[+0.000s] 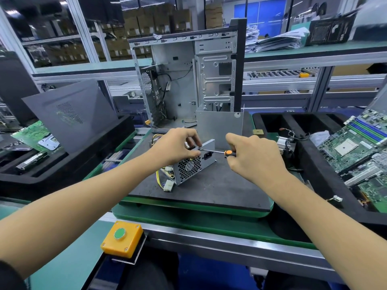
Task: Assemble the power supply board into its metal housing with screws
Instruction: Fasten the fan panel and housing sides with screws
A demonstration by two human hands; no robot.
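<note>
The metal power supply housing (189,167) lies on the dark work mat (209,185), its honeycomb fan grille facing me and yellow cables with a white plug (168,186) spilling out at the lower left. My left hand (178,147) grips the housing's top edge, fingertips by the screwdriver's tip. My right hand (251,155) grips an orange-and-black screwdriver (217,152); its shaft lies level and points left into the housing's rear face above the power socket. A bent metal cover (219,126) stands upright just behind.
An open grey computer case (188,80) stands behind the mat. Black foam trays flank it: motherboards (360,147) and a heatsink (283,144) on the right, a side panel (71,114) and boards on the left. A yellow box with a green button (122,238) sits at the bench's front edge.
</note>
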